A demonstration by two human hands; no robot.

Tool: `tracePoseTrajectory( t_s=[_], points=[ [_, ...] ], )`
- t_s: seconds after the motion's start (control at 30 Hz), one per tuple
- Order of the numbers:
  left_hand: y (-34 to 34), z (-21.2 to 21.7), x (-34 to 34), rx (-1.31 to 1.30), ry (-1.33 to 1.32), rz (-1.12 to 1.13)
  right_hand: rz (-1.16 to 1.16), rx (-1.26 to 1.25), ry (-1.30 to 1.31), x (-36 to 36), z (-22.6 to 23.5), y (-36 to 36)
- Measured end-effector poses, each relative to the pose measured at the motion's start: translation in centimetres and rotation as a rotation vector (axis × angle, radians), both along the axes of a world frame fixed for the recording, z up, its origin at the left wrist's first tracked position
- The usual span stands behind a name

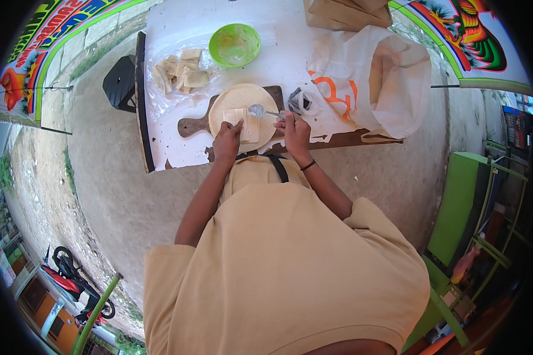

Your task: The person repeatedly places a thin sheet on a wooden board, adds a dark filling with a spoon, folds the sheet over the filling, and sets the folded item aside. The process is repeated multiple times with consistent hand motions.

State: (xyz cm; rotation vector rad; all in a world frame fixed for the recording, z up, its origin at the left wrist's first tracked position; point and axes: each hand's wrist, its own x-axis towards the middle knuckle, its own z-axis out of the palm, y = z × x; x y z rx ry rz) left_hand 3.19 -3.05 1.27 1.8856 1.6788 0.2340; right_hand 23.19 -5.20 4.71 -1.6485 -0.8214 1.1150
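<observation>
My left hand presses its fingers on a pale square dough wrapper lying on a round wooden board with a dark handle. My right hand holds a metal spoon whose bowl hovers over the wrapper's upper edge. Both hands sit at the near edge of a white table. A small open clear bag lies just right of the board, close to my right hand.
A green bowl stands behind the board. Several folded pale pieces lie on clear plastic at the left. A large white bag and brown paper packs occupy the right and back. A dark stool stands left of the table.
</observation>
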Motion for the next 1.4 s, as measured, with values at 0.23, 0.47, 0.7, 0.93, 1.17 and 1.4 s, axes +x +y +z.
tracePoseTrajectory(
  t_s=[0.23,0.47,0.7,0.93,1.17,1.4],
  points=[
    [0.3,1.2,0.4,0.091,0.196,-0.224,-0.165,0.133,0.175,1.0,2.2,1.7],
    [1.1,1.0,-0.9,0.174,0.141,-0.309,-0.159,0.059,0.176,0.7,2.5,1.4],
    [0.6,0.2,-1.0,0.074,0.182,-0.369,-0.192,0.072,0.199,0.7,1.5,0.5],
    [2.1,0.2,1.5,-0.184,-0.112,0.300,-0.177,0.033,0.244,0.7,1.1,0.3],
    [2.2,-2.3,1.7,-0.204,-0.105,0.228,-0.204,0.034,0.290,0.6,1.5,0.2],
    [3.1,-0.3,0.5,-0.156,-0.336,0.380,-0.201,0.011,0.310,1.0,1.6,0.4]
  ],
)
